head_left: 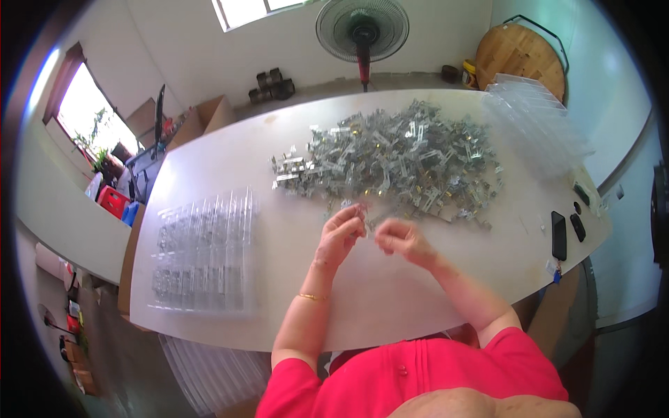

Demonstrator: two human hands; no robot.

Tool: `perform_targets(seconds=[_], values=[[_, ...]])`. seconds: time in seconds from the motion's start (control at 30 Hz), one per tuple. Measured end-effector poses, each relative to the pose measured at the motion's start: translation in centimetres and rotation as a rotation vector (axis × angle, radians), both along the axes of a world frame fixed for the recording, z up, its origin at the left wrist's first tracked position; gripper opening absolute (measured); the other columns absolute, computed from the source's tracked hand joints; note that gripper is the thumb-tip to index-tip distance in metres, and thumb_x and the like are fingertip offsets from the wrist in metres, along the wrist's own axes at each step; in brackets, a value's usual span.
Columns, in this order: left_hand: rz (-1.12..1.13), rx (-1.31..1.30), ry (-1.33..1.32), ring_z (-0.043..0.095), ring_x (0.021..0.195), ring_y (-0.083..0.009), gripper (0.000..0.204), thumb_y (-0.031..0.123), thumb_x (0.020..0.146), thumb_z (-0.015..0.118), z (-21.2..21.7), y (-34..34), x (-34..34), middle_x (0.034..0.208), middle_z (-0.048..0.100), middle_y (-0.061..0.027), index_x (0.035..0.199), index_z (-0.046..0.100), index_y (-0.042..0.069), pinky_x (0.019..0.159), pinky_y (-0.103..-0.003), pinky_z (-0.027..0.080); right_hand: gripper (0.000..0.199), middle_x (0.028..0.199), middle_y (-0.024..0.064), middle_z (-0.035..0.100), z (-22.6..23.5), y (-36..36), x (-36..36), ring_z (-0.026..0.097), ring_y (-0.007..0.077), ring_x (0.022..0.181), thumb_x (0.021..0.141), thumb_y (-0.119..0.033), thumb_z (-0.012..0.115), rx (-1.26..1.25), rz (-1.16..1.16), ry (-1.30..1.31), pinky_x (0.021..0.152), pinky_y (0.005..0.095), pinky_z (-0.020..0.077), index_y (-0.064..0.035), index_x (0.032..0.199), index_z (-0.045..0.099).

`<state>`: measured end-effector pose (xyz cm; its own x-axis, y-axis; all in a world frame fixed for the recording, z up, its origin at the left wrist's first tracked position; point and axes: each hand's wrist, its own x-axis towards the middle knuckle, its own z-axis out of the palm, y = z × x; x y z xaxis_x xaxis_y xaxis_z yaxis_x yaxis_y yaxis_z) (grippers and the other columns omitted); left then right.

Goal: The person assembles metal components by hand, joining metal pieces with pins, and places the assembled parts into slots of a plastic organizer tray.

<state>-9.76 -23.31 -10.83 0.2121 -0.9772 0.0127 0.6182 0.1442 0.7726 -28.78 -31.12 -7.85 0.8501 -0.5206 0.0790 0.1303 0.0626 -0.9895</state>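
Just in front of a large heap of small silvery metal brackets (pixel 411 160), my two hands are close together over the table. My left hand (pixel 341 233) is closed in a pinch, its fingertips pointing up toward the heap. A small glint shows by those fingers, too small to name. To its right, my right hand (pixel 405 242) is curled, with thumb and fingers drawn together and a little blurred; what it holds, if anything, is hidden. On the left of the table lies a clear plastic tray (pixel 249 272) with rows of metal pieces in its compartments.
Stacked clear trays (pixel 536 122) stand at the far right of the white table (pixel 293 334). A black phone (pixel 559 235) and small dark items lie near the right edge. More clear trays (pixel 209 369) are below the front edge. A fan (pixel 362 31) stands behind the table.
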Motion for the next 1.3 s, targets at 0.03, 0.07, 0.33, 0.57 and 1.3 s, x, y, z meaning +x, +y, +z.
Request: perform_targets(seconds=[0.03, 0.07, 0.33, 0.57, 1.3], values=[[0.010, 0.013, 0.020, 0.057, 0.077, -0.0106, 0.036, 0.006, 0.093, 0.063, -0.2, 0.0, 0.2, 0.092, 0.059, -0.0014, 0.127, 0.057, -0.006, 0.069, -0.022, 0.045, 0.007, 0.078, -0.0030, 0.060, 0.8, -0.4, 0.5, 0.054, 0.0051, 0.069, 0.095, -0.013, 0.067, -0.054, -0.061, -0.030, 0.062, 0.0221, 0.0446, -0.0069, 0.091, 0.066], [0.014, -0.033, 0.029, 0.057, 0.077, -0.0109, 0.034, 0.004, 0.093, 0.061, -0.4, -0.1, 0.5, 0.096, 0.060, -0.0022, 0.126, 0.058, -0.004, 0.071, -0.024, 0.046, 0.006, 0.078, -0.0035, 0.060, 1.3, -0.9, 1.2, 0.053, 0.0045, 0.069, 0.095, -0.013, 0.067, -0.106, -0.121, -0.059, 0.061, 0.0216, 0.0440, -0.0071, 0.092, 0.066], [0.168, -0.011, -0.024, 0.055, 0.073, -0.0085, 0.033, 0.004, 0.095, 0.060, -0.6, -0.4, 1.1, 0.104, 0.062, -0.0045, 0.128, 0.058, 0.001, 0.063, -0.022, 0.044, 0.004, 0.078, -0.0013, 0.061, 3.5, -3.3, 6.7, 0.055, 0.0107, 0.071, 0.089, -0.009, 0.073, -0.746, -0.620, -0.147, 0.063, 0.0247, 0.0446, -0.0083, 0.088, 0.068], [0.295, 0.021, -0.159, 0.055, 0.072, -0.0072, 0.036, 0.008, 0.097, 0.061, -1.0, -0.6, 0.7, 0.105, 0.064, -0.0050, 0.132, 0.054, 0.002, 0.057, -0.019, 0.042, 0.010, 0.079, 0.0016, 0.064, 2.8, -3.4, 7.3, 0.060, 0.0203, 0.078, 0.080, -0.008, 0.077, -1.018, -0.655, -0.050, 0.076, 0.0329, 0.0451, -0.0107, 0.085, 0.069], [0.403, 0.007, -0.321, 0.055, 0.078, -0.0050, 0.038, 0.005, 0.097, 0.062, -1.8, -1.3, -0.4, 0.106, 0.063, -0.0002, 0.134, 0.053, 0.001, 0.064, -0.020, 0.046, 0.012, 0.079, -0.0002, 0.064, 3.3, -3.6, 6.6, 0.062, 0.0216, 0.079, 0.077, -0.006, 0.077, -1.242, -0.598, 0.118, 0.093, 0.0422, 0.0411, -0.0114, 0.082, 0.067]])
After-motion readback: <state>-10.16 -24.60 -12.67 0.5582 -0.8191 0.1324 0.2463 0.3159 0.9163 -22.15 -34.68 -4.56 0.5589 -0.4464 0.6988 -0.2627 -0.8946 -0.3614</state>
